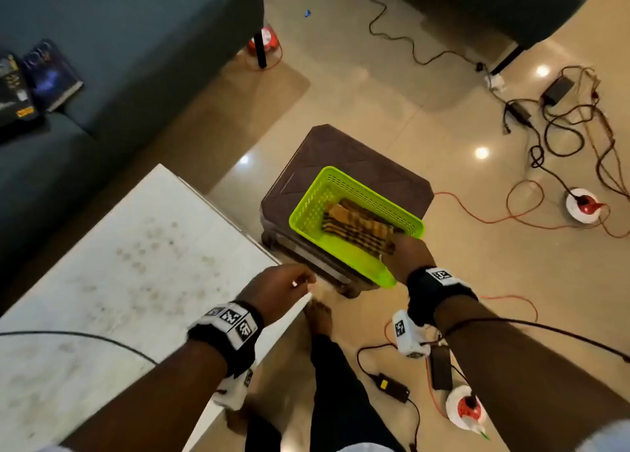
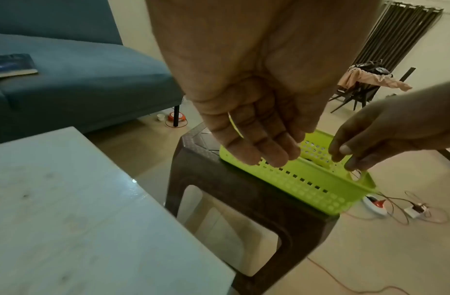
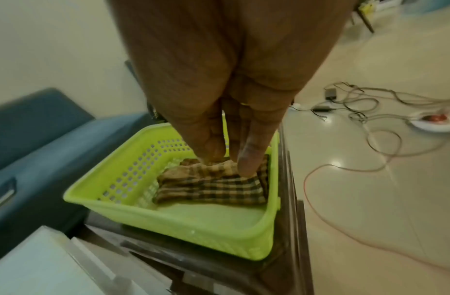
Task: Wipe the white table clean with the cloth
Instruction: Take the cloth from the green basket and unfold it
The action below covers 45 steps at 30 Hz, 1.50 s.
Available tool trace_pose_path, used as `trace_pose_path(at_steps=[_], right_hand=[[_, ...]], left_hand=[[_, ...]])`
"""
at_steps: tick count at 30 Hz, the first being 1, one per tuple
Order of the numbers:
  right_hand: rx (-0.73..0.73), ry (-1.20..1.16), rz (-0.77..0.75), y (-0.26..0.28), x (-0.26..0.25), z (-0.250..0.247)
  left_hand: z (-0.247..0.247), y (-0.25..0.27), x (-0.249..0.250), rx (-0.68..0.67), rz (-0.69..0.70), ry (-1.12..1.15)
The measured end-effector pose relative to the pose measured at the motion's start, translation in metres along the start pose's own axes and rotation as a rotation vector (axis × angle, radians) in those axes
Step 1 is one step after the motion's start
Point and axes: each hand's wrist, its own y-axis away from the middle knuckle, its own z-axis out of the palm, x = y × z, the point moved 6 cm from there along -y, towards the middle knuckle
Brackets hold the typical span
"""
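Note:
The brown checked cloth [image 1: 358,228] [image 3: 213,185] lies folded in a lime-green basket [image 1: 306,213] [image 3: 168,221] [image 2: 307,185] on a dark brown plastic stool [image 1: 341,158] [image 2: 244,199]. My right hand [image 1: 405,250] [image 3: 226,161] [image 2: 350,157] reaches into the basket, thumb and fingers pinching a raised fold of the cloth. My left hand [image 1: 300,277] [image 2: 264,155] hovers over the near right corner of the white table [image 1: 119,264] [image 2: 67,209], fingers relaxed, holding nothing. Faint round smudges dot the tabletop.
A blue sofa [image 1: 119,59] with books [image 1: 44,73] on it stands behind the table. Tangled cables [image 1: 562,117], a white-and-red power reel [image 1: 583,204] and a second reel [image 1: 465,407] lie on the tiled floor at the right. My foot [image 1: 320,315] stands between table and stool.

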Motion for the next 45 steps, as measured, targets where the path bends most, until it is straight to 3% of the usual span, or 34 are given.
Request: trace_pose_path(at_steps=[8, 14, 18, 21, 27, 31, 37, 40, 43, 45], right_hand=[[-0.190, 0.061, 0.067, -0.070, -0.002, 0.023], [-0.168, -0.026, 0.242, -0.085, 0.003, 0.021], [-0.190, -0.114, 0.271, -0.083, 0.007, 0.024], [-0.136, -0.082, 0.139, -0.073, -0.011, 0.011], [0.196, -0.148, -0.383, -0.020, -0.053, -0.036], [0.159, -0.156, -0.693, 0.022, -0.084, -0.067], [0.176, -0.376, -0.833, 0.073, -0.103, -0.097], [0.053, -0.504, -0.829, 0.089, -0.105, -0.091], [0.028, -0.230, -0.912, 0.098, -0.113, -0.065], [0.049, -0.195, -0.933, 0.106, -0.123, -0.051]], left_hand=[[0.002, -0.021, 0.000, -0.050, -0.103, 0.077], [0.009, -0.009, -0.023, -0.073, -0.206, 0.155], [0.005, -0.012, -0.015, -0.028, -0.208, 0.241], [-0.006, -0.019, -0.003, 0.031, -0.125, 0.171], [-0.044, -0.040, 0.032, 0.302, 0.101, 0.040], [-0.061, -0.048, 0.068, 0.338, 0.248, -0.001], [-0.067, -0.019, 0.099, 0.386, 0.328, -0.039], [-0.080, 0.019, 0.097, 0.495, 0.371, 0.014], [-0.093, 0.073, 0.089, 0.568, 0.380, 0.107], [-0.101, 0.110, 0.071, 0.641, 0.322, 0.157]])
